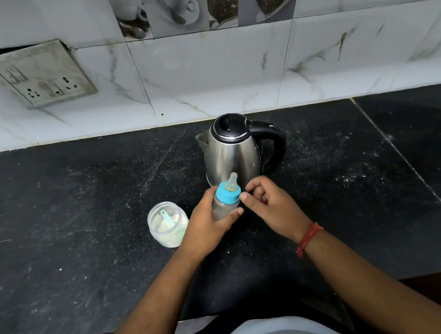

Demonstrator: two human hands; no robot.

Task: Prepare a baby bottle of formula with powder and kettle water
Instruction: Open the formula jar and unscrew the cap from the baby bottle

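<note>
My left hand (206,223) grips the body of a baby bottle (225,203), which has a blue collar and a clear teat on top. My right hand (267,202) hovers just right of the collar with its fingers curled and its thumb tip close to the blue ring; it holds nothing that I can see. Directly behind the bottle stands a steel kettle (232,151) with its black lid closed and its handle pointing right. To the left of my left hand sits an open clear jar of white powder (168,223) with a pale scoop inside.
Everything sits on a black stone counter (81,210) that ends at a tiled wall behind. A switch and socket plate (38,75) is mounted on the wall at upper left. The counter's front edge runs near my body.
</note>
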